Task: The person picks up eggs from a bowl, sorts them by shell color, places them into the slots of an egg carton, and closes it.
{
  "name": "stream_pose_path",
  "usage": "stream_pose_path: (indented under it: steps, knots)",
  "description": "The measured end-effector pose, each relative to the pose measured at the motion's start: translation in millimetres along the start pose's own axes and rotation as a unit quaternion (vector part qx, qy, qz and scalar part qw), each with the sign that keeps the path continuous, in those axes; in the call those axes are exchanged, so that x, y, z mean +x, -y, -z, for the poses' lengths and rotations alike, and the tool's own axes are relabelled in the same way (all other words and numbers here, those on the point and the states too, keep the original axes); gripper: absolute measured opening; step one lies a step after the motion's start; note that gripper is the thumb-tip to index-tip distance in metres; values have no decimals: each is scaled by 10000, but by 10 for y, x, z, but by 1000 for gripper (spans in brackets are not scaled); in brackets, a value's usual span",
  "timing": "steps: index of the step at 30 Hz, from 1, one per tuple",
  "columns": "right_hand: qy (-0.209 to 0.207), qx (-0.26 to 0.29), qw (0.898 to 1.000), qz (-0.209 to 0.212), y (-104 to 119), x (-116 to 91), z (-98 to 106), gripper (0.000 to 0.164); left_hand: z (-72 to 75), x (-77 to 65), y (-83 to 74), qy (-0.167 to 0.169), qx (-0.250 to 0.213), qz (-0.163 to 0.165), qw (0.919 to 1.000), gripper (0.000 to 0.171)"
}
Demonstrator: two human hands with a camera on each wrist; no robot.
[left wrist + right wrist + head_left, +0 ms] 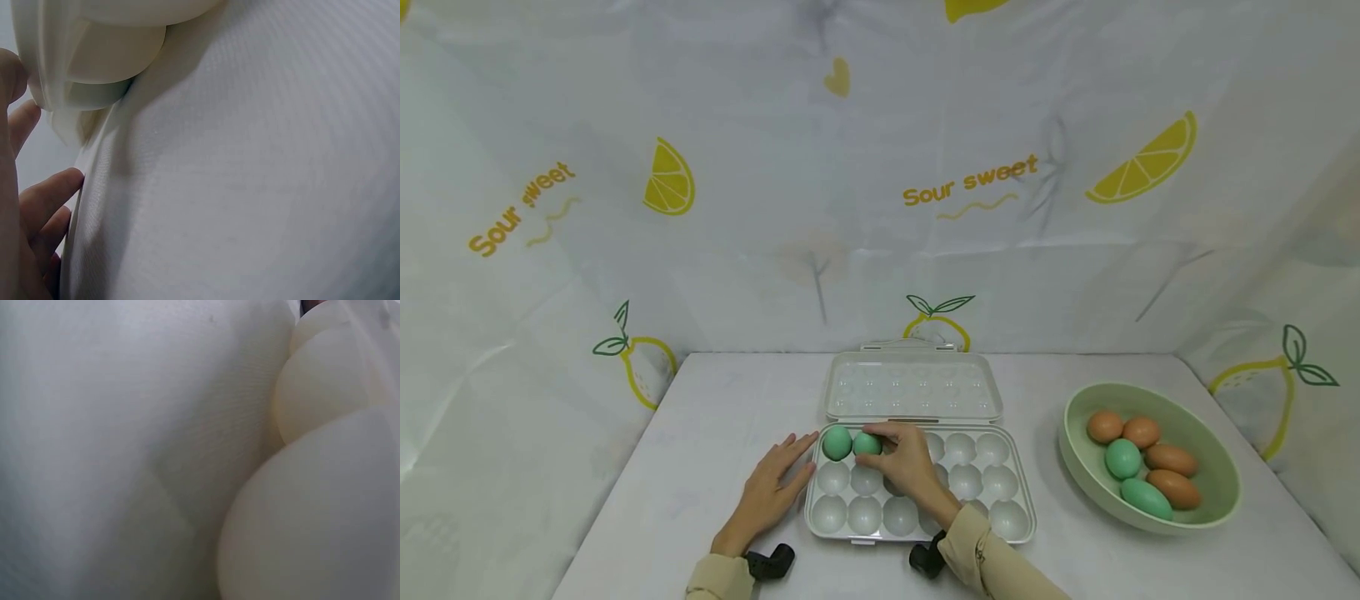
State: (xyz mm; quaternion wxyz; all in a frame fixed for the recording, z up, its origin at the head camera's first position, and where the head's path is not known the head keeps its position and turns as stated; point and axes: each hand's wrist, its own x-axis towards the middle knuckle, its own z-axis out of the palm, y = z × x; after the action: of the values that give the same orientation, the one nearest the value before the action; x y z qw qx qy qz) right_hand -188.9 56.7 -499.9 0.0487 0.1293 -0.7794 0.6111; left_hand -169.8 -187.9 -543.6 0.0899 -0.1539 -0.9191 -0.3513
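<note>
We see a person's two hands at work on a white table (722, 417), seen from above. The right hand (906, 462) pinches a green egg (867, 444) between its thumb and fingers, at the second cup in the far row of an egg tray (865, 515); we cannot tell whether the egg sits fully in that cup. Just left of the pinched egg, between the two hands, a second green egg (837, 443) sits in the far row's first cup. The left hand (771, 483) lies along the tray's left side with its fingers extended and parted, the fingertips by the rim. The tray has three rows of round cups and lies partly beneath the right hand. Its clear lid (913, 387) is folded back beyond both hands. Well to the right of the right hand stands a pale green bowl (1150, 404) holding four brown eggs (1174, 489) and two green ones. Both arms wear beige sleeves (718, 579), and a black device (771, 562) is at each wrist. Beyond the hands, a white curtain (760, 283) carries lemon drawings and the words "Sour sweet". From the left wrist we see fingers beside the tray's edge; from the right wrist, the rounded undersides of cups close up, above white cloth.
</note>
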Motion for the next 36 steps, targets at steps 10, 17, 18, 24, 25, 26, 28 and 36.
stream_pose_path:
  steps: [10,17,18,24,25,26,28,36]
  knots:
    - [-234,-69,9997,-99,51,-49,21,48,-3,-1,-25,-61,-2,-67,10000,46]
    - [28,689,9959,-590,243,-109,216,53,10,-7,-45,-85,-46,-47,9999,45]
    - [52,779,9950,-616,273,-114,251,53,8,-8,-43,-78,-35,-31,10000,46]
    - [167,1139,9913,-632,444,-158,538,50,1,-12,-35,-122,-63,10,9999,45]
    - [161,1157,9913,-600,460,-166,600,50,0,-13,-35,-138,-66,-4,9999,45]
    - [146,1164,9915,-570,468,-172,665,50,0,-13,-37,-155,-57,-38,9999,45]
    - [103,1141,9922,-489,470,-180,804,50,-1,-14,-37,-182,-36,-66,9998,45]
    - [-434,817,9957,32,349,-310,1496,47,-7,-19,-47,-287,119,-99,9995,44]
